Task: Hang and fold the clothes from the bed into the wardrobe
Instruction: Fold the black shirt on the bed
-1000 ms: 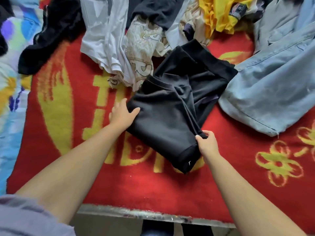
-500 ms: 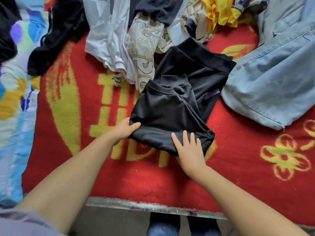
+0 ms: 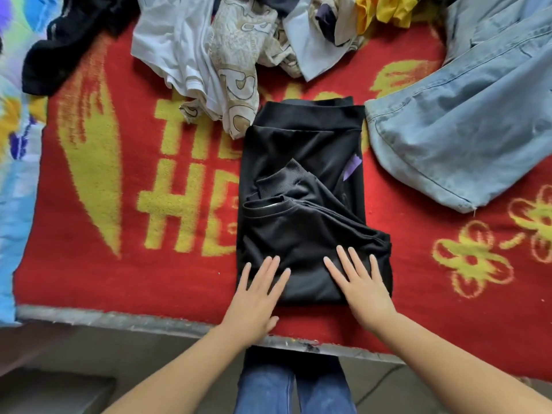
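Nearest the person, both hands lie flat with fingers straight on the black garment (image 3: 310,210), gripping nothing: the left hand (image 3: 257,297) presses its near left corner, partly on the red blanket (image 3: 125,282) that covers the bed, and the right hand (image 3: 361,288) presses its near right part. The garment lies folded into a long strip running away from the hands, its near end doubled over, so the step in hand looks like flattening a fold. The next move probably calls for gripping the near edge with both hands and folding again, or lifting the bundle whole so it keeps its shape. Beyond the fingertips wait the light denim piece (image 3: 466,121) to the right and a heap of crumpled clothes (image 3: 236,55) farther off
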`<action>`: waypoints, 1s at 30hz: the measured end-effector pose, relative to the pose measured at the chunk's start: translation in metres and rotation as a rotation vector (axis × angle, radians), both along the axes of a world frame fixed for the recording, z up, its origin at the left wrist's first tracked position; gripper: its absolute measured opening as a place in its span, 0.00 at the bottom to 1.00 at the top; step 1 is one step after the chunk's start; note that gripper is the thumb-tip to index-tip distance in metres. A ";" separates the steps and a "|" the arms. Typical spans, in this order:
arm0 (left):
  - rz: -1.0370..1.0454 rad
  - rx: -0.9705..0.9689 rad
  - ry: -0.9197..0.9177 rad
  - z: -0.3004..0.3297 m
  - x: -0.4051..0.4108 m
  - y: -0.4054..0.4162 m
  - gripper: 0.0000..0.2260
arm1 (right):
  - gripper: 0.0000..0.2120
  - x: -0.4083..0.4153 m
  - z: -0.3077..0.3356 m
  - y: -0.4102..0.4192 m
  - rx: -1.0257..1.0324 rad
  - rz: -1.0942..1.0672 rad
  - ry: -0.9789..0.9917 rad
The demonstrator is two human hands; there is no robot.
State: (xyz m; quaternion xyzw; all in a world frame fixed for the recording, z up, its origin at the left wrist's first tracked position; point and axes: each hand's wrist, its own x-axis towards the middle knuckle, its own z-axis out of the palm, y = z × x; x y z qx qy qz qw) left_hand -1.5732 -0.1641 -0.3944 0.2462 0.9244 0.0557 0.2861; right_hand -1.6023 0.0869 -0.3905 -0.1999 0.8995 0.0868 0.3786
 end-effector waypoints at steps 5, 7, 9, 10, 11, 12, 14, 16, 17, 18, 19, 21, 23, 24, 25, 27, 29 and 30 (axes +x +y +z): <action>-0.031 -0.262 -0.093 -0.005 -0.043 0.014 0.34 | 0.39 -0.023 0.012 -0.007 -0.013 0.044 -0.104; -0.083 -0.225 -0.222 0.012 -0.060 0.012 0.29 | 0.36 -0.040 0.032 -0.007 -0.041 0.054 -0.260; -0.108 -0.155 -0.525 0.034 -0.074 0.002 0.26 | 0.33 -0.059 0.055 -0.007 -0.143 0.037 -0.502; -0.103 -0.094 -0.691 0.048 -0.082 -0.003 0.21 | 0.30 -0.069 0.066 -0.007 -0.191 0.014 -0.634; -0.080 -0.039 -0.829 0.063 -0.093 -0.007 0.13 | 0.24 -0.078 0.078 -0.009 -0.223 -0.026 -0.758; -0.046 -0.012 -0.929 0.075 -0.105 -0.012 0.06 | 0.17 -0.089 0.088 -0.010 -0.245 -0.079 -0.862; 0.028 0.013 -1.004 0.092 -0.140 -0.021 0.06 | 0.12 -0.119 0.100 -0.010 -0.281 -0.199 -1.021; 0.180 0.131 -0.998 0.096 -0.179 -0.026 0.04 | 0.13 -0.156 0.103 -0.002 -0.340 -0.294 -1.035; 0.279 0.211 -0.985 0.094 -0.198 -0.028 0.02 | 0.13 -0.175 0.100 0.004 -0.368 -0.337 -0.978; 0.389 0.285 -0.969 0.088 -0.216 -0.030 0.02 | 0.13 -0.192 0.094 0.011 -0.395 -0.388 -0.867; 0.499 0.338 -0.945 0.077 -0.230 -0.033 0.02 | 0.13 -0.208 0.085 0.017 -0.413 -0.438 -0.694; 0.749 0.383 -0.841 0.048 -0.247 -0.036 0.06 | 0.14 -0.230 0.059 0.024 -0.446 -0.537 -0.304; 1.068 0.459 -0.598 0.018 -0.246 -0.033 0.09 | 0.13 -0.230 0.040 0.019 -0.447 -0.648 -0.026; 1.237 0.516 -0.432 0.006 -0.241 -0.029 0.11 | 0.16 -0.222 0.033 0.014 -0.408 -0.673 0.070; 1.371 0.565 -0.279 -0.002 -0.233 -0.026 0.12 | 0.21 -0.211 0.026 0.009 -0.346 -0.657 0.153; 1.445 0.569 -0.107 -0.011 -0.209 -0.017 0.15 | 0.27 -0.178 0.021 -0.002 -0.289 -0.511 0.361; 1.382 0.521 -0.010 -0.015 -0.184 -0.008 0.16 | 0.27 -0.145 0.019 -0.015 -0.352 -0.308 0.471; 1.352 0.505 0.037 -0.019 -0.177 -0.005 0.16 | 0.27 -0.132 0.015 -0.019 -0.362 -0.225 0.466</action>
